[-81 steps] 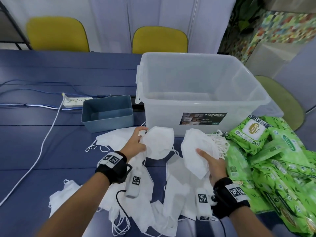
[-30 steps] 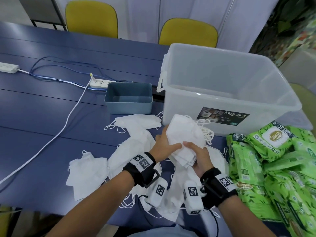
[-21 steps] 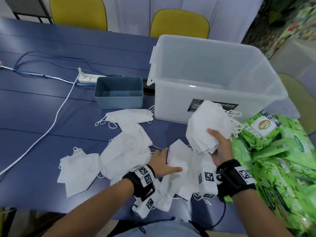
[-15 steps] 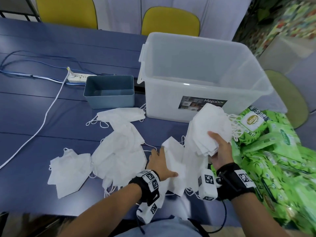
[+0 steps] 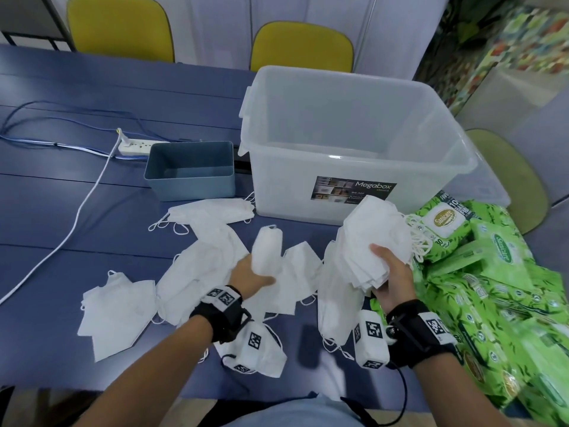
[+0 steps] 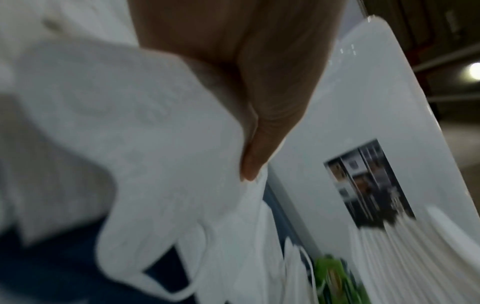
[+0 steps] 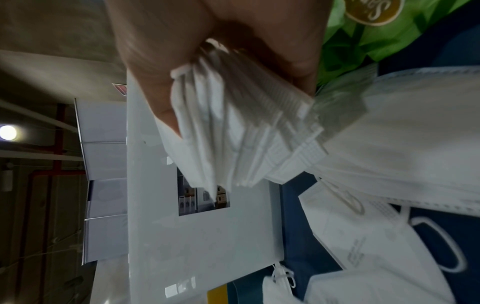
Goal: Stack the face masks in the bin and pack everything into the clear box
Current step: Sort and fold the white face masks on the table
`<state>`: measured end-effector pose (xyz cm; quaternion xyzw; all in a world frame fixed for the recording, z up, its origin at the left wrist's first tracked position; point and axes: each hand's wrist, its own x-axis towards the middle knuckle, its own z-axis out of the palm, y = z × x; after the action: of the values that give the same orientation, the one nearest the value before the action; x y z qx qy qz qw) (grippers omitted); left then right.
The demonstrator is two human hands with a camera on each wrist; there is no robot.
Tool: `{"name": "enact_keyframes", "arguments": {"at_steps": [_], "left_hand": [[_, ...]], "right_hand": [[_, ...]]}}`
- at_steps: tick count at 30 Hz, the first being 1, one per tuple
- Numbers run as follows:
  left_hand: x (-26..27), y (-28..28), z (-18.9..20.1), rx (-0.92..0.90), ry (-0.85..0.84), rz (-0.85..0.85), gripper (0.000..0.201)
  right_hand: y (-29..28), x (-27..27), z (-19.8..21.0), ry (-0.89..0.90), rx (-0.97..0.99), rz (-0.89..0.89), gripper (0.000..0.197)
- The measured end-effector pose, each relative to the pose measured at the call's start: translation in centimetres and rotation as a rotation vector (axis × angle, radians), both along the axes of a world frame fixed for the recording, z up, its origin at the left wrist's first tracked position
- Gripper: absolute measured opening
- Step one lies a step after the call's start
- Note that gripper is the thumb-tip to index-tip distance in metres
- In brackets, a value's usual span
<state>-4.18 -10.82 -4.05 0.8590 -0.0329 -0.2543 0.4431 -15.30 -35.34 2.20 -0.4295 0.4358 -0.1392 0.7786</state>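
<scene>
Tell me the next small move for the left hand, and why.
Probably carry the single mask that the left hand grips across onto the stack of masks held in the right hand: the blue bin holds no masks yet, and loose masks still lie on the table.

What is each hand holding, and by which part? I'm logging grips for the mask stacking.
The right hand grips a stack of masks at its lower edge. The left hand holds one mask by its lower end.
</scene>
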Motion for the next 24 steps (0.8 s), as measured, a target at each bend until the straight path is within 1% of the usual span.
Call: {"name": "enact_keyframes", "arguments": {"at_steps": [4, 6, 8, 9, 11, 13, 14, 15, 16, 18, 20, 21, 22, 24], "left_hand": [[2.6, 3.0, 0.7, -0.08, -0.043, 0.142, 0.07], [3.5, 4.4, 1.0, -0.116, -0.074, 0.236, 0.076], [4.3, 5.4, 1.3, -0.136, -0.079, 0.301, 0.086], [4.5, 5.6, 1.6, -0.124, -0.089, 0.312, 0.09], [4.8, 5.4, 2.1, -0.052, -0.17, 0.325, 0.095], [4.8, 4.7, 2.7, 0.124, -0.289, 0.319, 0.091], [4.7, 4.3, 2.7, 0.228, -0.353, 0.278, 0.087], [4.6, 3.8, 2.8, 0.305, -0.42, 0.191, 0.081], [4.5, 3.3, 2.8, 0.363, -0.481, 0.051, 0.075], [4.5, 2.1, 2.2, 0.493, -0.541, -0.335, 0.067], [4.6, 1.0, 1.7, 0.689, -0.495, -0.696, 0.072], [4.7, 0.5, 1.5, 0.78, -0.451, -0.81, 0.074], [4.9, 0.1, 1.4, 0.84, -0.409, -0.872, 0.077], [5.4, -0.3, 1.5, 0.891, -0.399, -0.91, 0.08]], "right_hand": [[-0.1, 0.2, 0.1, 0.002, 0.005, 0.01, 0.093], [-0.1, 0.4, 0.0, -0.009, 0.009, 0.01, 0.102], [-0.1, 0.5, -0.1, -0.015, 0.016, 0.003, 0.11], [0.0, 0.6, -0.2, -0.011, 0.016, 0.006, 0.112], [0.1, 0.7, -0.2, -0.013, 0.01, 0.012, 0.114], [0.0, 0.8, -0.3, -0.023, 0.006, 0.015, 0.114], [0.0, 0.9, -0.2, -0.026, 0.008, 0.011, 0.115], [0.0, 0.9, -0.3, -0.03, 0.011, 0.003, 0.115], [0.0, 0.9, -0.3, -0.039, 0.013, -0.002, 0.116], [0.1, 0.9, -0.1, -0.048, 0.009, -0.012, 0.119], [0.2, 0.8, -0.1, -0.051, -0.005, -0.026, 0.117], [0.3, 0.7, 0.0, -0.045, -0.014, -0.029, 0.111], [0.3, 0.6, 0.0, -0.039, -0.022, -0.03, 0.099], [0.1, 0.4, 0.0, -0.04, -0.034, -0.029, 0.069]]}}
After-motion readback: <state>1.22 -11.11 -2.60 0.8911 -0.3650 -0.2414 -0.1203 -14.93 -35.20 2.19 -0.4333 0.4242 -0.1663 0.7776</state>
